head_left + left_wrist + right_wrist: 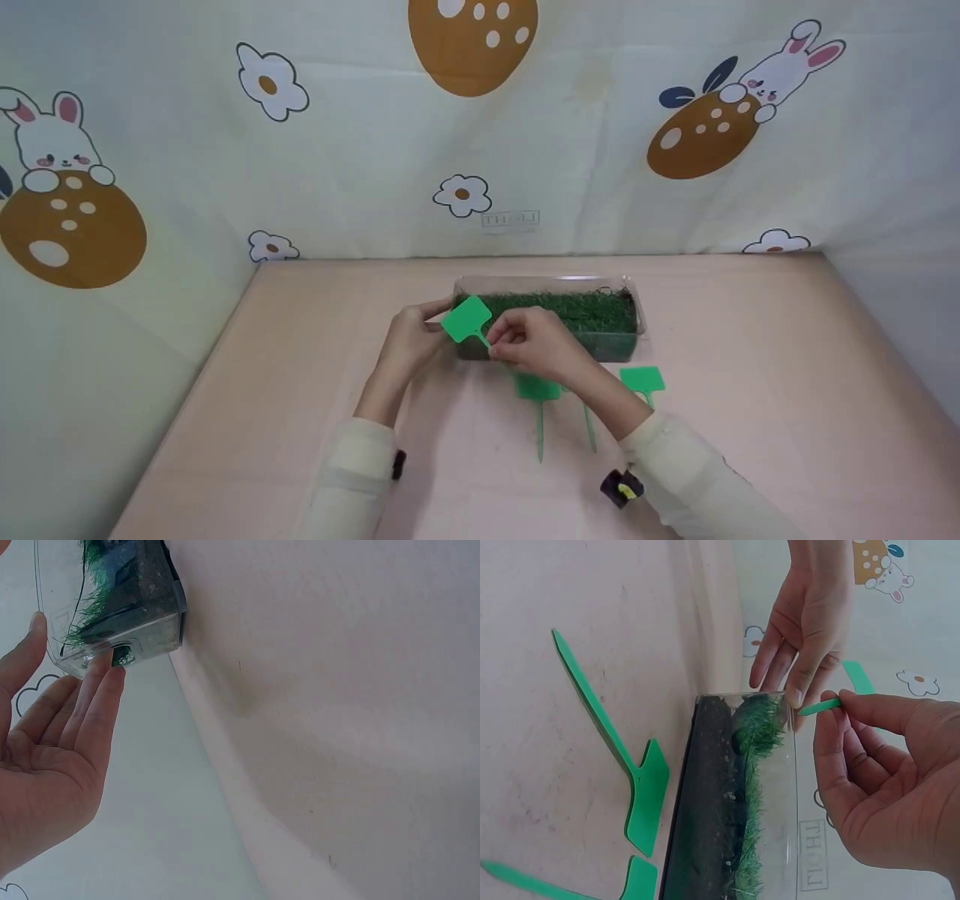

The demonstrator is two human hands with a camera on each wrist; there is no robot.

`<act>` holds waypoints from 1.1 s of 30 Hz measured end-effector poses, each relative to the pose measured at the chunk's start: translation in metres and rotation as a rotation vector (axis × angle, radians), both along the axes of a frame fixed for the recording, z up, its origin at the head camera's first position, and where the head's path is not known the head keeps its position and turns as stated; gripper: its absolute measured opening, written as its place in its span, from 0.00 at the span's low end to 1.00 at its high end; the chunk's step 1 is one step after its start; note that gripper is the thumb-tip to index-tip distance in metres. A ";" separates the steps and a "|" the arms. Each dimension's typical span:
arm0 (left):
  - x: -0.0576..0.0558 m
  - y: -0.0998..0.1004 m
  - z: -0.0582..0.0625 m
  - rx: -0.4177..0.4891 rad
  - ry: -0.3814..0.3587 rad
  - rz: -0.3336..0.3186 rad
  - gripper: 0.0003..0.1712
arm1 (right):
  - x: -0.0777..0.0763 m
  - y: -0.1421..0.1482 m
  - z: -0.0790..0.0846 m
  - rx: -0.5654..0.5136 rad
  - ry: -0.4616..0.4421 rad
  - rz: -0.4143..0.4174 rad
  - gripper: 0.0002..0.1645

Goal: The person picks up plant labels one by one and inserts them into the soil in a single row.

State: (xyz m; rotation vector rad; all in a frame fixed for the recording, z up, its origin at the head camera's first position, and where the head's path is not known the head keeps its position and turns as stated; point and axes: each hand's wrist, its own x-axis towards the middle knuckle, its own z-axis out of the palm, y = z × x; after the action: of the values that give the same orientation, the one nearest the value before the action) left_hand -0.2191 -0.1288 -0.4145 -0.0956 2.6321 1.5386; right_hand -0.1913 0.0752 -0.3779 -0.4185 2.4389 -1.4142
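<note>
Right hand [534,341] pinches a green tag [466,319]; left fingers [103,709], straight, touch planter [616,348].

The right sleeve [697,472] partly hides one green tag [641,378].

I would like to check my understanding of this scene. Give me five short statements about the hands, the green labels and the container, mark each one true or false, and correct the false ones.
1. The right hand pinches a green label by its stem. True.
2. The left hand pinches a label too. False: it is at the left end of the clear container and has no label.
3. Green grass is inside the container. True.
4. The held label stands planted upright in the grass. False: it is tilted, in the right hand's pinch.
5. Other labels lie on the table. True.
</note>
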 end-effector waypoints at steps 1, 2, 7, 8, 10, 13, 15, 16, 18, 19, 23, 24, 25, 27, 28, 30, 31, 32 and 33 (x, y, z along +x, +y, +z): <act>0.000 0.000 0.000 0.002 -0.003 0.000 0.29 | 0.000 0.000 0.000 0.000 0.002 0.001 0.05; 0.000 0.000 0.000 0.005 -0.004 -0.001 0.29 | 0.000 0.000 0.000 0.000 0.002 0.001 0.06; 0.000 0.000 -0.001 0.008 0.006 -0.002 0.29 | -0.002 -0.001 -0.001 -0.002 0.009 0.004 0.06; 0.000 0.000 -0.001 0.006 0.009 -0.005 0.29 | -0.002 -0.001 -0.001 -0.003 0.015 0.005 0.06; 0.000 -0.001 -0.002 0.001 0.016 -0.015 0.29 | -0.003 -0.001 -0.001 -0.005 0.028 0.008 0.06; 0.001 -0.001 -0.002 0.001 0.023 -0.024 0.29 | -0.005 0.000 -0.003 -0.003 0.045 0.010 0.06; 0.001 -0.001 -0.001 0.001 0.029 -0.029 0.29 | -0.005 -0.001 -0.003 0.000 0.046 0.007 0.05; 0.002 -0.001 -0.001 0.003 0.030 -0.028 0.29 | -0.005 -0.001 -0.003 0.001 0.047 0.005 0.05; 0.002 -0.001 -0.001 0.001 0.032 -0.027 0.28 | -0.005 -0.001 -0.003 -0.001 0.041 -0.002 0.05; 0.002 -0.001 0.000 -0.001 0.030 -0.026 0.28 | -0.005 -0.001 -0.003 -0.002 0.039 -0.007 0.05; 0.002 -0.001 0.000 -0.001 0.020 -0.022 0.29 | -0.005 -0.001 -0.002 -0.018 0.019 -0.022 0.05; 0.002 -0.001 0.001 0.000 0.017 -0.021 0.29 | -0.005 -0.002 -0.002 -0.024 0.016 -0.024 0.04; 0.001 -0.001 0.000 0.000 0.017 -0.022 0.29 | -0.005 -0.002 -0.002 -0.029 0.013 -0.025 0.04; 0.001 -0.001 0.000 0.005 0.019 -0.021 0.30 | -0.004 -0.002 -0.002 -0.043 0.007 -0.028 0.03; 0.001 -0.001 0.000 0.004 0.019 -0.020 0.30 | -0.004 -0.002 -0.003 -0.048 0.005 -0.031 0.03; 0.000 0.000 0.000 0.006 0.020 -0.018 0.31 | -0.004 -0.002 -0.003 -0.057 0.003 -0.036 0.03; 0.000 0.000 -0.001 0.008 0.022 -0.018 0.31 | -0.004 -0.002 -0.003 -0.058 0.004 -0.039 0.03; 0.000 0.000 -0.001 0.009 0.023 -0.018 0.31 | -0.004 -0.002 -0.004 -0.059 0.007 -0.040 0.03; 0.000 0.000 -0.001 0.015 0.019 -0.016 0.32 | -0.004 -0.002 -0.004 -0.059 0.011 -0.042 0.03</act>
State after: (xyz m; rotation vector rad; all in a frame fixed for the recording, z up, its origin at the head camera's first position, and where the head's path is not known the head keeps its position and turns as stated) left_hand -0.2191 -0.1284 -0.4157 -0.0593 2.6287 1.5610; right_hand -0.1951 0.0728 -0.3819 -0.3908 2.4329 -1.5081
